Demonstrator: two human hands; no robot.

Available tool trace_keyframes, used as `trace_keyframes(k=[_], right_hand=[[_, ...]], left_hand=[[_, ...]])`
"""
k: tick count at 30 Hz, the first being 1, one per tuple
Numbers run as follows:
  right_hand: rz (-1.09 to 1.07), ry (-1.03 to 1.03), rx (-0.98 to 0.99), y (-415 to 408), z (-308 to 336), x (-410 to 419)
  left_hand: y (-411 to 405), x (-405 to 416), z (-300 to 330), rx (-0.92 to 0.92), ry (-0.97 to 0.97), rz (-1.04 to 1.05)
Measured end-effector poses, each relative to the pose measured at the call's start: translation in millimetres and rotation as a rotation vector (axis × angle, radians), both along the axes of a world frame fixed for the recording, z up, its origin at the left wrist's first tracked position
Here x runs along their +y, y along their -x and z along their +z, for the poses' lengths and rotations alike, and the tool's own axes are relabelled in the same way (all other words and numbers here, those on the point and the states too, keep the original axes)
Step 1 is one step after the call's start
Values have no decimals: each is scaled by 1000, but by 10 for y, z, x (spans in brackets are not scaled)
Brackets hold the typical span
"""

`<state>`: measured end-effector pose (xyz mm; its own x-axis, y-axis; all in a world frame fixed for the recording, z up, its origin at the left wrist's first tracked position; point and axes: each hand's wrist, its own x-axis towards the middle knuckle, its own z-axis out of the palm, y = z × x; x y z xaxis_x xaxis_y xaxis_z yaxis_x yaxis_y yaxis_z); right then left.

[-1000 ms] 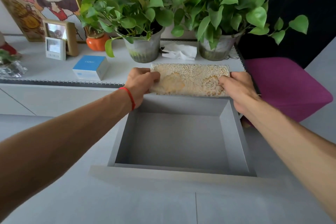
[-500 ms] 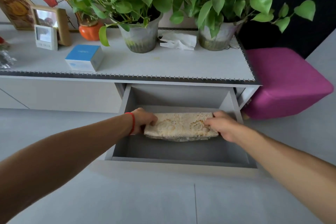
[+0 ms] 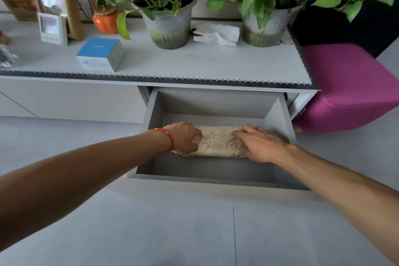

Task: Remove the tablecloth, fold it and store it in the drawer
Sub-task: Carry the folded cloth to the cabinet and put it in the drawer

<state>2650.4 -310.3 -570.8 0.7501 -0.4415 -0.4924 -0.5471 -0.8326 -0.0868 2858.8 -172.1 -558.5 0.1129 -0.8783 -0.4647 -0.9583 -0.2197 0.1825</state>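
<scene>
The folded tablecloth [image 3: 218,141], cream with a golden flower pattern, lies on the bottom of the open grey drawer [image 3: 216,181], near its middle. My left hand [image 3: 185,137], with a red string on the wrist, is curled over the cloth's left end. My right hand [image 3: 259,143] lies flat on the right end with its fingers spread. Both ends of the cloth are hidden under my hands.
The drawer juts out of a low grey cabinet [image 3: 194,65]. On its top stand two potted plants [image 3: 170,28] [image 3: 265,28], a crumpled tissue [image 3: 216,33], a blue box [image 3: 100,54], an orange pot [image 3: 105,21] and a picture frame [image 3: 58,6]. A purple stool [image 3: 354,86] stands to the right.
Both hands have carried the folded tablecloth from the cabinet top down into the drawer. It now rests on the drawer bottom, and my right hand has flattened on top of it.
</scene>
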Motion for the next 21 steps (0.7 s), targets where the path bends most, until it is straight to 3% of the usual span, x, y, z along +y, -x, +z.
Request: trace_keyframes(k=[3,7,9,15,21], right_hand=[[17,19,-145,33,185,167],[89,-395,-296,245,535,404],[131,-442,-262,378,643,466],[282,-165,-350,575,740,517],[299,84,-510,559,717,502]], left_hand=[[30,172,165,139,127,-54],[187,548,342,314,253,-224],[223,666,400,325,311,-193],[242,690,555,168,292,-291],[322,572,625,-159,517,-448]])
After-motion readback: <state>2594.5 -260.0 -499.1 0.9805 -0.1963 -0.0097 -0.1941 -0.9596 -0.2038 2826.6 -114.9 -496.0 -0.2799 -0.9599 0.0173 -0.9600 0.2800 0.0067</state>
